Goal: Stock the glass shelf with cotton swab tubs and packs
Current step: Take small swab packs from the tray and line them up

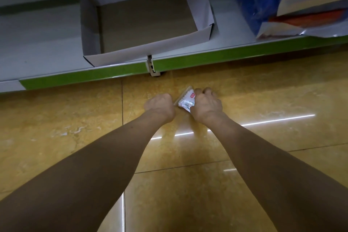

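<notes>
Both my arms reach down to the yellow tiled floor (75,128) just in front of a low shelf. A small clear cotton swab pack (185,100) with a red label lies between my hands. My right hand (207,105) is curled around its right side. My left hand (160,106) is closed at the pack's left edge; its fingers are hidden, so its grip is unclear. No glass shelf is in view.
The bottom shelf (47,49) is grey-white with a green front strip (84,76). An empty white cardboard tray (202,5) sits on it. Blue and red bagged goods (301,2) lie at the shelf's far right. A shelf bracket (152,68) stands just beyond my hands.
</notes>
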Demonstrator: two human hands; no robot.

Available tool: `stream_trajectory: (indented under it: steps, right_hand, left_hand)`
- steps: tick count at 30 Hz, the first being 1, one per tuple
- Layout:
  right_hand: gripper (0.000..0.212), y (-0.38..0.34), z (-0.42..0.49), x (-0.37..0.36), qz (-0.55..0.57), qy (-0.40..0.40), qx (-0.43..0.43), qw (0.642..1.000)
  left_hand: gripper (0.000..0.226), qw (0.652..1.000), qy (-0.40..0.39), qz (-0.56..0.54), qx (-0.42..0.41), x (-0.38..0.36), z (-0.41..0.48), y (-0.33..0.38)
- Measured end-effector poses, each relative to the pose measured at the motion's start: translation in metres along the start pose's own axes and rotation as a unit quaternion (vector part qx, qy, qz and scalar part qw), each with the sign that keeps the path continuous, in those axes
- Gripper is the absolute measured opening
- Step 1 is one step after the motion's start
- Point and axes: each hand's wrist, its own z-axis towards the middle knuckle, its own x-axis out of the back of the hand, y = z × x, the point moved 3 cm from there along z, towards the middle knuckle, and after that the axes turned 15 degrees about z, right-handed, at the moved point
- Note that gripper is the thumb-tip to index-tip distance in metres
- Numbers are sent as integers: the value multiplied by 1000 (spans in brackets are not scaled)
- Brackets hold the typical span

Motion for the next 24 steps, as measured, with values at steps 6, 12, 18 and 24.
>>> stream_trajectory:
  steps: [6,12,18,24]
  right_hand:
    - [65,0,4,-6,7,10,-1,1000]
    - [60,-3,8,-7,-12,23,-3,1000]
    - [44,-11,-29,11,27,1,-7,1000]
    - [39,-40,-125,79,29,-12,-6,999]
  left_hand:
    - [25,1000,9,20,1,-4,10,7]
    - [22,999,17,34,4,-6,14,12]
    - [25,997,28,68,-7,6,-20,2]
    - [27,997,24,68,-27,71,-107,-12]
